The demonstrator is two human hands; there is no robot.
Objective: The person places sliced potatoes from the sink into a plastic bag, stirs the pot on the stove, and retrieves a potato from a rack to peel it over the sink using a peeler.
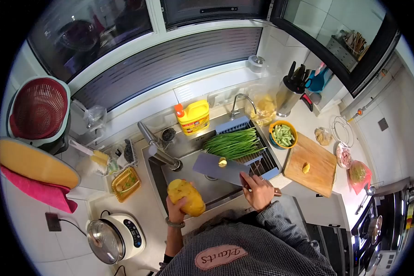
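A large yellow potato [188, 198] with a pale cut patch at its top is gripped in my left hand [175, 212], near the sink's front left edge. My right hand [259, 191] is closed around the handle of a cleaver [214, 168], whose broad blade is over the sink [216, 198] and points left. On the blade sits a small yellowish piece [222, 162]. Behind the blade, a bunch of long green stalks [233, 143] lies on a rack over the sink. The blade and the potato are apart.
A wooden cutting board [315, 162] with a small yellow piece [306, 167] lies to the right. Beside it stands an orange-rimmed bowl [283, 135] of chopped green pieces. A yellow jug [193, 117], a faucet [158, 147] and a knife block [287, 95] are behind.
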